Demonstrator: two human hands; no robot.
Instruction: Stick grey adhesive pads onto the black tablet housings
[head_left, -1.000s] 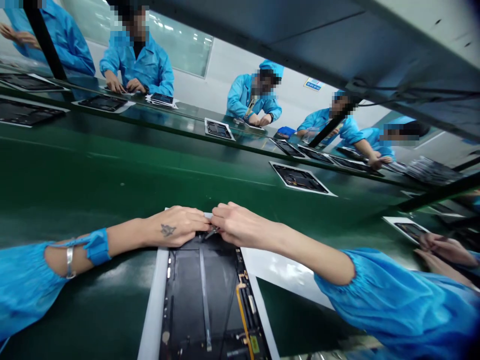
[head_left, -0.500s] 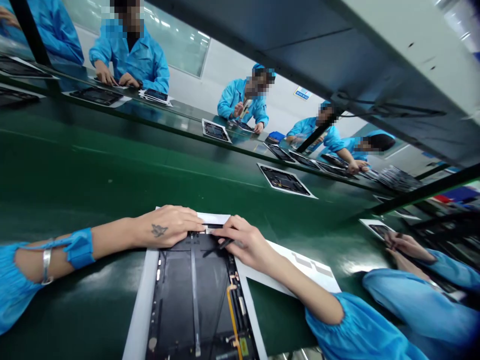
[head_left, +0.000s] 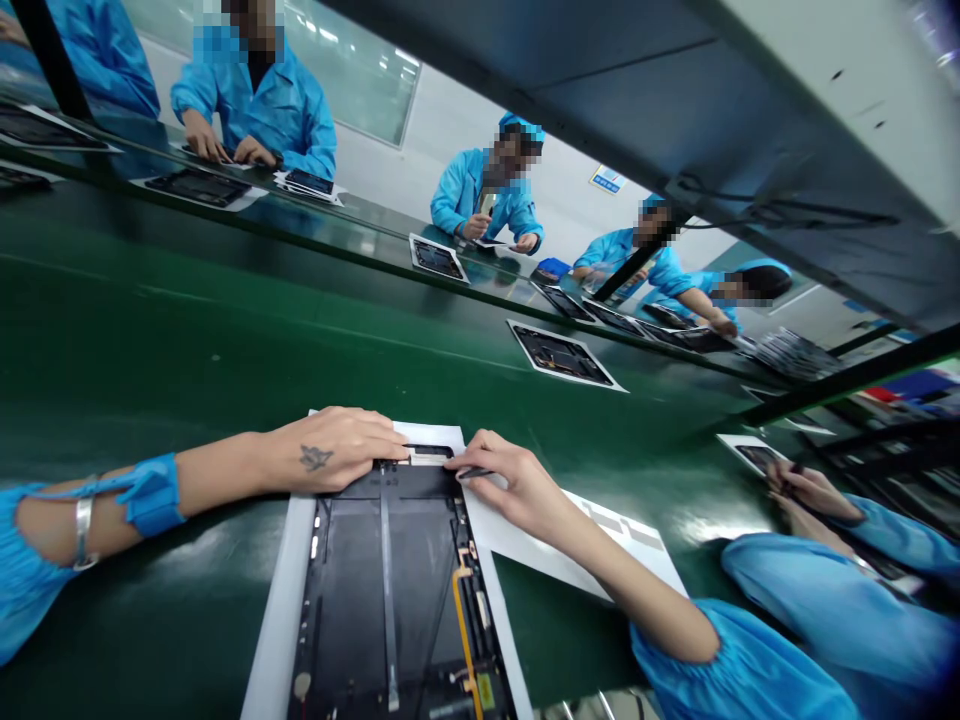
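Tablet housing (head_left: 382,580): one right in front of you, open side up on a white paper sheet (head_left: 577,540), and its top edge ran under both your hands.

Count: two hands of yours, one slim dark tool (head_left: 474,473), one more housing (head_left: 561,355) on the green conveyor belt (head_left: 225,330), and five people in blue smocks (head_left: 255,110) across the belt.

Left hand (head_left: 334,450): you had it on the housing's top edge, with a silver bangle (head_left: 84,520) and a blue wrist strap (head_left: 154,495) above it.

Right hand (head_left: 517,490): you had it at the housing's upper right corner, holding the tool.

Fingers: your left ones lay together, and whether they pinched anything I couldn't tell; your right ones were closed on the tool, its tip over the housing's edge.

Change: your hands had spread well apart since the earlier frame, your right hand sliding toward that corner and the tool going with it.

Nearby: a co-worker's two hands (head_left: 810,505) were at lower right.
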